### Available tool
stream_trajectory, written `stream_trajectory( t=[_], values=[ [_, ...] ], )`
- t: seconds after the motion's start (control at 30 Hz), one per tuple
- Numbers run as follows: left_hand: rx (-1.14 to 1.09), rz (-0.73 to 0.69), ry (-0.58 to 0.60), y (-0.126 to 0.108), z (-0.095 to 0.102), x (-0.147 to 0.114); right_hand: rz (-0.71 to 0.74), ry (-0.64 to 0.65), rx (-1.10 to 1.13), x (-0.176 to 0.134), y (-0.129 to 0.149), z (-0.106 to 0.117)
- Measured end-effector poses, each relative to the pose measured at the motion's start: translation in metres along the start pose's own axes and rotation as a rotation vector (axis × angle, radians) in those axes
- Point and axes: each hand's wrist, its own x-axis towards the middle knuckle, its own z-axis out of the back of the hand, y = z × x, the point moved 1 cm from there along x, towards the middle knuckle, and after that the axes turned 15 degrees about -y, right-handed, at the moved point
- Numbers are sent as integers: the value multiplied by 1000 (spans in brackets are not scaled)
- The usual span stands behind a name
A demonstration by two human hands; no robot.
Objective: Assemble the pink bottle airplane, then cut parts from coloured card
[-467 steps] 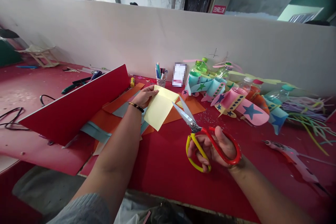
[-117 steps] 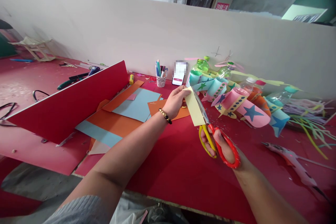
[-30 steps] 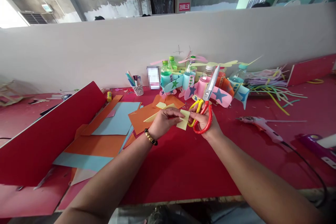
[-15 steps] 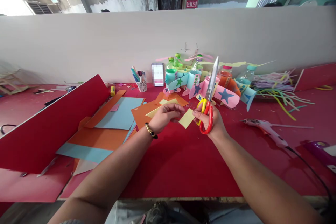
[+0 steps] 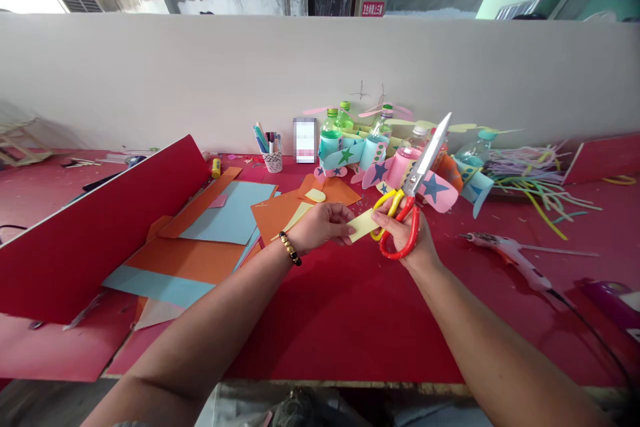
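A small pale yellow piece of paper [image 5: 362, 225] is stretched between both hands above the red table. My left hand [image 5: 325, 227], with a beaded bracelet at the wrist, pinches its left end. My right hand [image 5: 413, 233] has its thumb on the paper's right end and also holds scissors [image 5: 417, 177] with one red and one yellow handle. The blades point up and away to the right, apparently closed. Under and behind my left hand lie orange paper [image 5: 273, 217] and a rounded yellow cut-out [image 5: 315, 195].
Bottle-and-paper planes [image 5: 345, 153] stand along the back beside a phone [image 5: 305, 140] and a pen cup [image 5: 273, 161]. Blue paper [image 5: 225, 217] lies left, near a leaning red board [image 5: 110, 233]. At right are a corded glue gun [image 5: 510, 257] and pipe cleaners [image 5: 530, 173].
My left hand has closed on the paper's left end, where it was apart from it before. The scissors have tilted further to the right. The view has shifted slightly.
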Motion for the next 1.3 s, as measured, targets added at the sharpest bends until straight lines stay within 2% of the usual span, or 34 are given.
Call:
stream_trajectory(
  t=[0.23,0.57,0.83,1.1,1.2,1.3],
  values=[
    [10,-32,-20,0,8,3,-33,27,-21,0,5,2],
    [-116,-69,-204,1,11,5,-134,100,-33,2,1,2],
    [-23,-107,-130,0,13,5,-128,138,-75,2,0,3],
    [-81,-110,-197,2,12,6,-153,202,-57,4,-1,2],
    [-186,-73,-235,0,9,4,-139,128,-55,2,1,-1],
    [-249,23,-182,0,1,0,-79,-1,-32,-1,3,-3]
  ],
)
